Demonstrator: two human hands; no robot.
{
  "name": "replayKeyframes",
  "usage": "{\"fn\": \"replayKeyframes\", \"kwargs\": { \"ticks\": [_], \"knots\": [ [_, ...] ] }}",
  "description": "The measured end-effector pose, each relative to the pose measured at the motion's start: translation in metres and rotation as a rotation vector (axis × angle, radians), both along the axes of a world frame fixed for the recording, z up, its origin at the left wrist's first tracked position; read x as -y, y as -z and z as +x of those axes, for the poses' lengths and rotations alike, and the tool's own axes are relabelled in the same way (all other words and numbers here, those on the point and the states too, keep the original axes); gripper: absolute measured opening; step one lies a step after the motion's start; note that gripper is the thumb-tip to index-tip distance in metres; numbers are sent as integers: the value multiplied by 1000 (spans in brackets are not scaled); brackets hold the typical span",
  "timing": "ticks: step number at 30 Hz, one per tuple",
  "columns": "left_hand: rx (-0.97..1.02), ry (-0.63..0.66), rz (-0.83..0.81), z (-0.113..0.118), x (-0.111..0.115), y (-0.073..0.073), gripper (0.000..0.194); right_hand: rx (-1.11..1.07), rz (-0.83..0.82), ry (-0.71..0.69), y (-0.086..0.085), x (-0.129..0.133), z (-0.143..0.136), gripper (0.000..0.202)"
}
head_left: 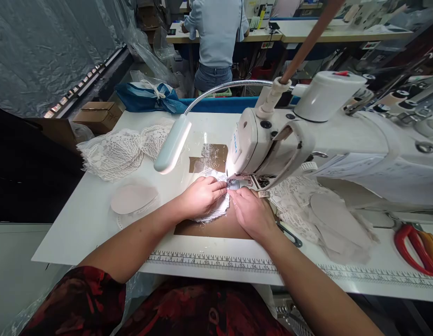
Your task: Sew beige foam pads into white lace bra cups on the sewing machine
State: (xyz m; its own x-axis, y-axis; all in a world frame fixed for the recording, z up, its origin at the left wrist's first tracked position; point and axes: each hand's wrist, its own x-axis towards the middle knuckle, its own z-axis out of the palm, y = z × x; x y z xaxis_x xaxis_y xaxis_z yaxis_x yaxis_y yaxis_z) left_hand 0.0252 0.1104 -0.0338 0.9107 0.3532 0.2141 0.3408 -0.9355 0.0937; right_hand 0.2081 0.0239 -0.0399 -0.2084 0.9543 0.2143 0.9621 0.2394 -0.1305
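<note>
A white lace piece (213, 215) lies under the needle area of a white sewing machine (335, 133), lit brightly by the lamp. My left hand (201, 196) rests on the lace from the left, its fingers pressed together and holding it close to the presser foot. From the right, my right hand (253, 212) grips the lace's edge, its fingertips almost meeting those of my left hand. The needle and stitch line are too small and covered to make out. Brown tape or board (206, 229) covers the table beneath the lace.
Lace pieces (115, 151) and a beige oval pad (132, 199) lie left; more lace and pads (337, 219) sit right. Red-handled scissors (414, 249) lie far right. A gooseneck lamp (173, 144) overhangs the table. A ruler strip (216, 263) runs along the front. Another person (218, 35) works ahead.
</note>
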Motion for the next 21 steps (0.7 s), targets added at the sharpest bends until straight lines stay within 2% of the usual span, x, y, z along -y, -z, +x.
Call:
{"fn": "replayKeyframes", "kwargs": {
  "ticks": [8,16,21],
  "knots": [
    [23,20,-42,-1,-3,6,33,-31,6,-39,1,3,2,37],
    [65,34,-83,0,-7,5,33,-107,-31,-52,-2,2,5,34],
    [93,-9,-77,1,-9,1,35,-106,-57,-33,-3,-2,3,35]
  ]
}}
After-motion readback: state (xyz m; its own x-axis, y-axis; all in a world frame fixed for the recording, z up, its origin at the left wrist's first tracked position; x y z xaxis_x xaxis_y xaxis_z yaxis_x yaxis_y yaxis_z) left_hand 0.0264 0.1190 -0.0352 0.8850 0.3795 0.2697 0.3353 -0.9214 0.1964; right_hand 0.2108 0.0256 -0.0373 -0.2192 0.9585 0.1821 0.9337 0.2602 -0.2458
